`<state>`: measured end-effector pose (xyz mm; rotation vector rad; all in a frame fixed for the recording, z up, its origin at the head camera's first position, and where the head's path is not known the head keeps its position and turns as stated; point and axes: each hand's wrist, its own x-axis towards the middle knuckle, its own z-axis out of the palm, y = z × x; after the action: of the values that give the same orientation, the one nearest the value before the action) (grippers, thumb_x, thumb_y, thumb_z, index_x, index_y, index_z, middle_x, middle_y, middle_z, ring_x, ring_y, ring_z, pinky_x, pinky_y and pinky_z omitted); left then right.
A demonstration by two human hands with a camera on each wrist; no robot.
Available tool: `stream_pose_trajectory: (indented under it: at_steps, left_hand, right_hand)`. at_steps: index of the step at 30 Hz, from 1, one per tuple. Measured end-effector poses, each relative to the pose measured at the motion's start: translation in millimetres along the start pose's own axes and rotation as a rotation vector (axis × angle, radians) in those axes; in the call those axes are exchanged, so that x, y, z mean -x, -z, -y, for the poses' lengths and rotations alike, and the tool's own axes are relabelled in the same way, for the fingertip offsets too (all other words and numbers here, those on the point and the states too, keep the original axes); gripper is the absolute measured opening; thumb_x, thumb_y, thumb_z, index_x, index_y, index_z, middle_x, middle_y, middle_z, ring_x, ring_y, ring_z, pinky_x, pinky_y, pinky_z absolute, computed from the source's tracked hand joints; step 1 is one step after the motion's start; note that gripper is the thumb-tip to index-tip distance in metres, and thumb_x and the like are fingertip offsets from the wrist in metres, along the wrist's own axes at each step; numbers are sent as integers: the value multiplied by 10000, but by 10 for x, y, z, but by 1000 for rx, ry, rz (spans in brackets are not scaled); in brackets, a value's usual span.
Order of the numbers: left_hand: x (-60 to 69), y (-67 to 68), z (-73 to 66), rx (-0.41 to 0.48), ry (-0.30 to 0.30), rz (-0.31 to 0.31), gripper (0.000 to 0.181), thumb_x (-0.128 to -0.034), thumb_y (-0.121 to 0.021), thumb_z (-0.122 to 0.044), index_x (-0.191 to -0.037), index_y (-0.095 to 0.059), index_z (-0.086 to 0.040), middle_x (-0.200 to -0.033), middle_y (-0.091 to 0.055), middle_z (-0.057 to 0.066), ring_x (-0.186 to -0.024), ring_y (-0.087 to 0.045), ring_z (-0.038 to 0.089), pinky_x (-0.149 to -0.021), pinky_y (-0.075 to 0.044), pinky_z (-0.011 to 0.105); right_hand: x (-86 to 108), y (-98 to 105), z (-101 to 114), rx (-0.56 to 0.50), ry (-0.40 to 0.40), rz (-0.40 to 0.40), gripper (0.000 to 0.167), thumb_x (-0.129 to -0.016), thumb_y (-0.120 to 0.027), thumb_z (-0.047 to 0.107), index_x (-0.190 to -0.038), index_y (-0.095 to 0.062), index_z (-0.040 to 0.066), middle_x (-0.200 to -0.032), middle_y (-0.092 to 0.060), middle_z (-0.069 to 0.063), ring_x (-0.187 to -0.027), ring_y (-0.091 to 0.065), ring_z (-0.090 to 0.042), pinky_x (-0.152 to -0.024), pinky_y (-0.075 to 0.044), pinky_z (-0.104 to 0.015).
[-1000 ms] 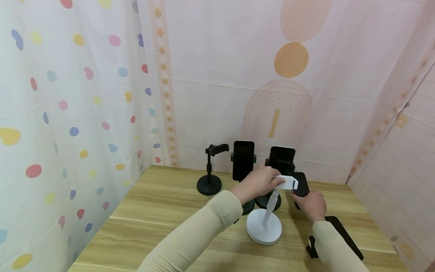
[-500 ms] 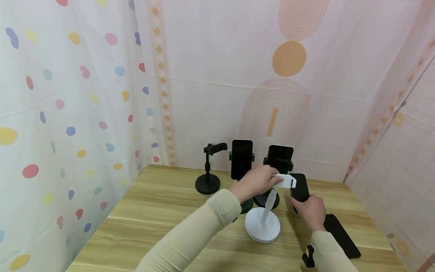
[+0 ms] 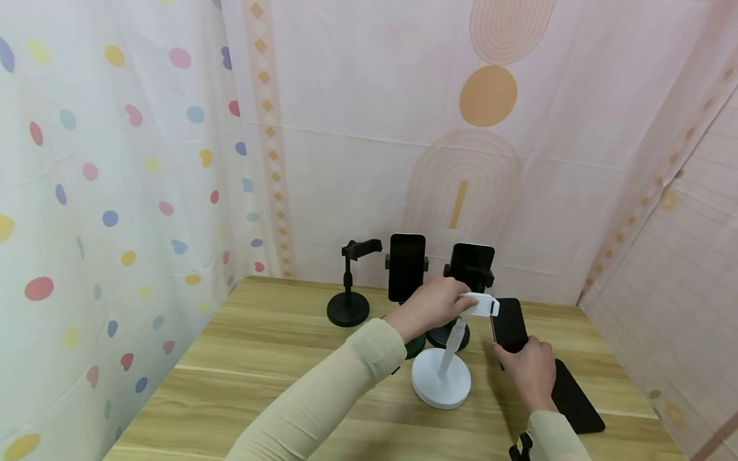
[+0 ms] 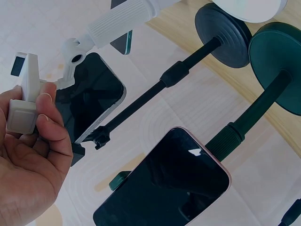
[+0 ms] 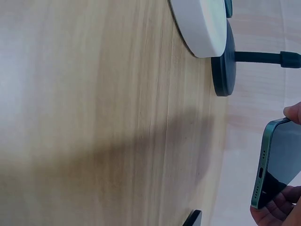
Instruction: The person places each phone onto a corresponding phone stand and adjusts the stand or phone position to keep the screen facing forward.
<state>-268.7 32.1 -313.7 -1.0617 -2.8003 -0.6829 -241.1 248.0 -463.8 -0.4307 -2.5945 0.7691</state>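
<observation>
My left hand (image 3: 432, 308) pinches the white clamp (image 4: 29, 89) at the top of a white phone stand. This stand's round base (image 3: 441, 384) rests on the table, and its stem leans. My right hand (image 3: 532, 370) holds a smartphone (image 3: 510, 325) by its lower part, thumb on one edge and fingers on the other. The phone's green edge (image 5: 262, 165) with its charging port shows in the right wrist view. It is raised over the table, just right of the white clamp. Nothing sits in that clamp.
Behind are a phone (image 3: 407, 266) in a green stand and a phone (image 3: 471, 264) in a black stand. A black stand (image 3: 348, 308) without a phone is at the left. Another dark phone (image 3: 576, 400) lies right of my right hand. Curtains surround the wooden table (image 3: 230, 378).
The phone in my right hand has come down slightly and turned a little beside the clamp. My left hand keeps its grip on the clamp. The head view has shifted slightly.
</observation>
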Motion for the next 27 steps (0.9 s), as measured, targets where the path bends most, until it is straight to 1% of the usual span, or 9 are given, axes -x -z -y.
stream_pose_trajectory:
  at_steps: [4, 9, 14, 21, 27]
  left_hand:
    - [7, 0, -1, -2, 1, -3, 280, -1027, -563, -315, -1101, -734, -106, -912, -686, -23, -738, -573, 58, -661, -473, 180]
    - [15, -2, -2, 3, 3, -5, 287, -1026, -561, -321, -1107, -732, -105, -904, -685, -25, -725, -573, 54, -652, -471, 179]
    - [15, -6, -3, 2, -1, -11, 288, -1025, -562, -324, -1109, -734, -109, -908, -689, -28, -730, -575, 50, -659, -473, 177]
    - [32, 7, -10, -30, 9, -7, 308, -1025, -553, -345, -1134, -732, -120, -939, -699, -31, -760, -593, 49, -686, -488, 189]
    - [32, 9, 6, -8, 19, -15, 320, -1023, -557, -354, -1144, -730, -114, -946, -706, -22, -754, -601, 49, -690, -497, 190]
  right_hand:
    - [58, 32, 37, 1, -20, -19, 744, -772, -792, 402, -1087, -544, -224, -1053, -523, -392, -966, -553, -522, -782, -454, -605]
    - [126, 58, 62, 0, -11, -62, 758, -761, -803, 394, -1113, -544, -224, -1052, -523, -401, -980, -548, -544, -798, -442, -619]
    - [190, 93, 114, -19, -24, -101, 761, -754, -815, 395, -1132, -554, -212, -1063, -532, -400, -989, -544, -551, -811, -432, -626]
    - [286, 149, 213, -55, -41, -115, 759, -761, -822, 400, -1164, -563, -189, -1085, -543, -379, -1011, -541, -526, -822, -429, -621]
    - [343, 166, 258, -67, -58, -93, 770, -773, -809, 401, -1196, -548, -187, -1115, -525, -367, -1036, -524, -526, -833, -422, -627]
